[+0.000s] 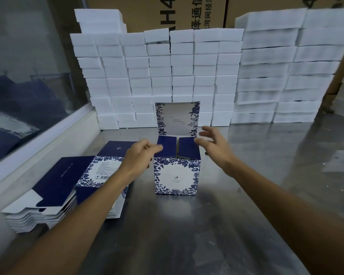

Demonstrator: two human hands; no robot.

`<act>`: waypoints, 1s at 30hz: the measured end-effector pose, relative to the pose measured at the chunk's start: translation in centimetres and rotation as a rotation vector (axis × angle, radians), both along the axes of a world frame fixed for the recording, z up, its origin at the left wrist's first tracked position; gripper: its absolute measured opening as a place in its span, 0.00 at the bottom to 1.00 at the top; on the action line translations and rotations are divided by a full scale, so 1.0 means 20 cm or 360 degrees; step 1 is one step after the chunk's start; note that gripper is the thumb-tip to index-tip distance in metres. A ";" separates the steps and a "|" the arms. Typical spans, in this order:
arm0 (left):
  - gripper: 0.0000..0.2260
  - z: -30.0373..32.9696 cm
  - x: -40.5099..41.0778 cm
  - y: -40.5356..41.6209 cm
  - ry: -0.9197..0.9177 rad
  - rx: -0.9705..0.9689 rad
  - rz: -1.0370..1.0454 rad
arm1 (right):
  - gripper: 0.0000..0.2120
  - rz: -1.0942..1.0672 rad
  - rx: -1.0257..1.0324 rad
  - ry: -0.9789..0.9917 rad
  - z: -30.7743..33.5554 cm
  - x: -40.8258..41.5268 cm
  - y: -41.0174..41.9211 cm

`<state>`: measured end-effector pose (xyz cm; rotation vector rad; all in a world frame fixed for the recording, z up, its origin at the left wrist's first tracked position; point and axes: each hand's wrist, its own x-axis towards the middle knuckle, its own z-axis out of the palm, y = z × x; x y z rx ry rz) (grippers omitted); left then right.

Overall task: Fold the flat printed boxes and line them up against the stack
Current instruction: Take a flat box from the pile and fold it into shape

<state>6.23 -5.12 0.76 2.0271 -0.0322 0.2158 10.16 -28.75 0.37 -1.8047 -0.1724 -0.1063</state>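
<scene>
Fig.: erected printed box upright at frame ctr on steel table; lid flap raised at 12 o'clock, two navy side flaps angled inward over open top. Well short of white foam-block stack at 12 o'clock, w/ bare table between.

Left hand at 9 o'clock of box, fingers curled & bunched, tips touching left side flap; pinch vs. push: cannot tell. Right hand at 3 o'clock, fingers spread & relaxed, holding nothing, thumb near or on right flap.

Step in hand, by judgement: tucking side flaps before closing lid.

To do well:
- press both flaps down together, level w/ rim
- steady walls so box stays square, no skew
- fold lid fwd over flaps, seat tuck tab fully
- slide closed box to 12 o'clock, flush vs. stack

Pile of flat printed blanks at 8 o'clock, next in line.
</scene>
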 end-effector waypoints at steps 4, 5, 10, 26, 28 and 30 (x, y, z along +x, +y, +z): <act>0.06 -0.05 -0.02 -0.04 -0.0062 -0.0035 -0.0124 | 0.13 -0.0001 0.0163 0.0067 -0.02 -0.02 -0.02; 0.05 -0.06 -0.03 -0.05 -0.0133 -0.0048 -0.0065 | 0.08 -0.0072 0.0214 0.0052 -0.02 -0.04 -0.02; 0.15 -0.09 -0.02 -0.08 -0.0299 -0.0054 0.0402 | 0.08 -0.0219 0.0281 0.0152 -0.04 -0.06 -0.08; 0.40 -0.11 0.02 -0.12 -0.0049 -0.0206 0.0164 | 0.50 0.0036 -0.0089 -0.0191 -0.19 -0.16 -0.07; 0.35 -0.11 0.02 -0.11 -0.0055 -0.0397 0.0161 | 0.49 -0.0015 -0.0071 -0.0201 -0.20 -0.17 -0.06; 0.28 -0.12 0.03 -0.10 -0.0055 -0.0679 0.0107 | 0.47 -0.0026 -0.0094 -0.0189 -0.21 -0.17 -0.05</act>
